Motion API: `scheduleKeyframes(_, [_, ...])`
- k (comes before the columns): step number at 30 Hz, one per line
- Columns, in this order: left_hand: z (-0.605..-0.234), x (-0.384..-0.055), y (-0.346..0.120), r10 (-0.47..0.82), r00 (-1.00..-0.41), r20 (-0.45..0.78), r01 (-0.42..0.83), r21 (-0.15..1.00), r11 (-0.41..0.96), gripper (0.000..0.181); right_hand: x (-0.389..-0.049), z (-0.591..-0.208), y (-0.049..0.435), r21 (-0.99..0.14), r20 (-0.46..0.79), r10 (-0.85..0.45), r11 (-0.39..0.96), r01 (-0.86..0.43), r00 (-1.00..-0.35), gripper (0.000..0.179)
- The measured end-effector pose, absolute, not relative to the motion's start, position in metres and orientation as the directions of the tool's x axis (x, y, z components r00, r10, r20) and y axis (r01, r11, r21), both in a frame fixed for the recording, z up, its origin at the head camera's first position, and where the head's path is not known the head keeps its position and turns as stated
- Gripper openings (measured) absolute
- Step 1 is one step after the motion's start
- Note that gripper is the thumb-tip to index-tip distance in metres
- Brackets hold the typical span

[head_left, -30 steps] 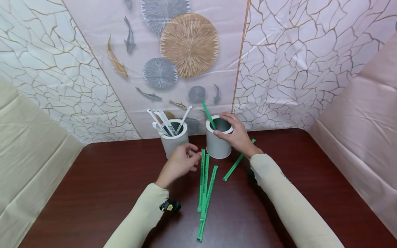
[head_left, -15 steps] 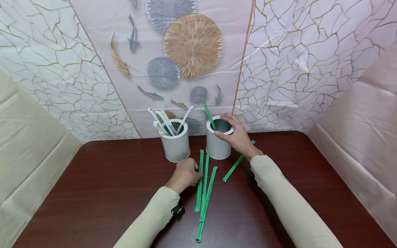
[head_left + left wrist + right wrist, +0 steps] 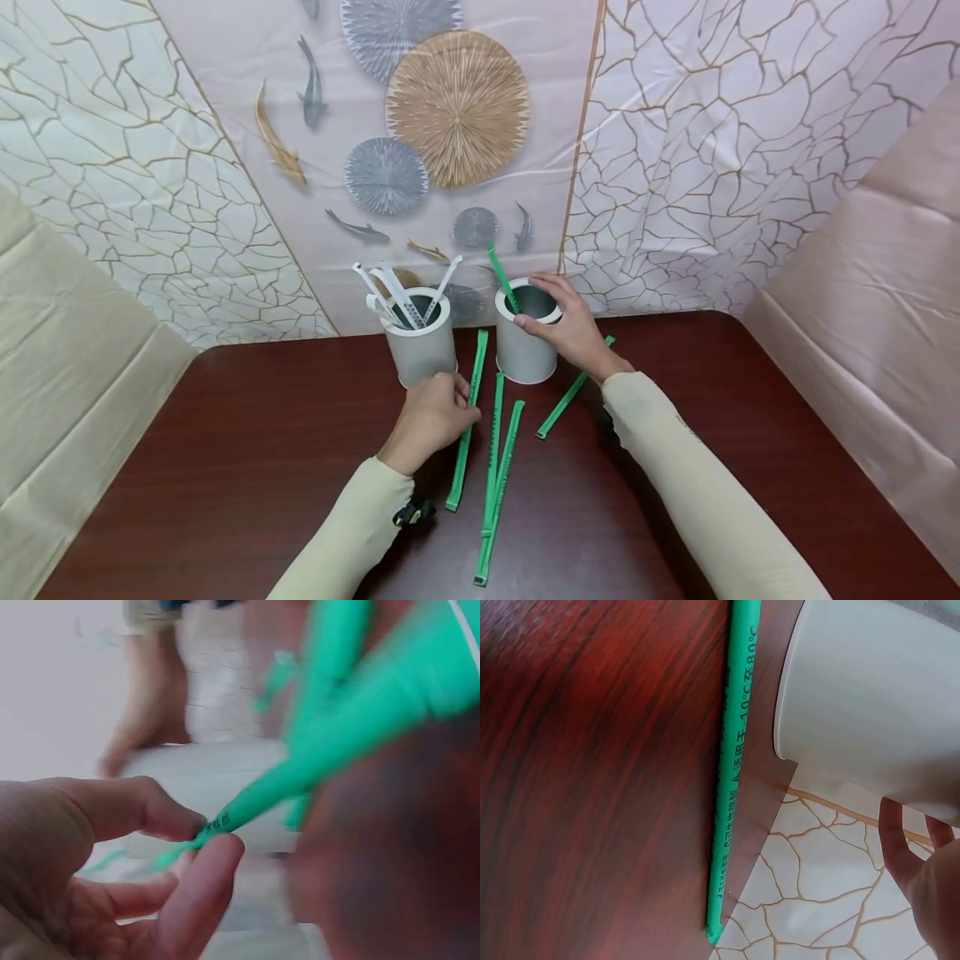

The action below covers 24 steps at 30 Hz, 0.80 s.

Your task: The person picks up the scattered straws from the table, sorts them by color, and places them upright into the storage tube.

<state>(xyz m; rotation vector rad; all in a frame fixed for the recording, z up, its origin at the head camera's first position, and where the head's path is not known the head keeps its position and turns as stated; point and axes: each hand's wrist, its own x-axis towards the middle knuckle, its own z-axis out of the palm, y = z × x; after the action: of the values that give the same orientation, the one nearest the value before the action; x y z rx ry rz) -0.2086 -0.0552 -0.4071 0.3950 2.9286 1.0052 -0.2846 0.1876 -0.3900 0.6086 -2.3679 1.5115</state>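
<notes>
My left hand (image 3: 431, 417) pinches a green paper-wrapped straw (image 3: 478, 358) between thumb and index finger. In the left wrist view this straw (image 3: 277, 784) slants up from the fingertips, with dark print near the grip. My right hand (image 3: 573, 329) holds the right-hand grey cup (image 3: 527, 354) at its rim, thumb on the near side and fingers round the far side. One green straw (image 3: 502, 279) leans inside that cup. Two more green straws (image 3: 492, 450) lie partly overlapping on the table to the right of the left hand.
To the left stands another grey cup (image 3: 423, 354) with several white wrapped straws (image 3: 405, 297) sticking out. A further green straw (image 3: 562, 404) lies under the right wrist, also seen along the tabletop (image 3: 592, 787) in the right wrist view. Patterned cloth (image 3: 675, 167) hangs behind the table.
My left hand lowered onto the leftmost green straw, took hold of it and drew it left, away from the other two. The right hand stays on the cup.
</notes>
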Motion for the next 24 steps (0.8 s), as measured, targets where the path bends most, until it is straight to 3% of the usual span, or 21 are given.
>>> scheduleKeyframes(7, [-0.341, -0.207, -0.052, 0.214, -0.906, 0.366, 0.423, 0.754, 0.503, 0.013, -0.292, -0.398, 0.189, -0.786, 0.448, -0.196, 0.378, -0.489, -0.872, 0.067])
scheduleKeyframes(13, [-0.295, -0.234, -0.033, 0.123, -0.801, 0.586, 0.591, 0.743, 0.315, 0.018, -0.310, -0.420, 0.197, -0.777, 0.466, -0.183, 0.383, -0.500, -0.865, 0.068])
scheduleKeyframes(19, [-0.286, -0.276, -0.004, 0.060, -0.779, 0.624, 0.616, 0.746, 0.252, 0.019, -0.315, -0.425, 0.200, -0.779, 0.458, -0.183, 0.389, -0.492, -0.870, 0.067])
scheduleKeyframes(24, [-0.308, -0.300, 0.011, 0.091, -0.853, 0.514, 0.513, 0.793, 0.330, 0.023, -0.315, -0.423, 0.198, -0.774, 0.456, -0.183, 0.403, -0.489, -0.871, 0.069])
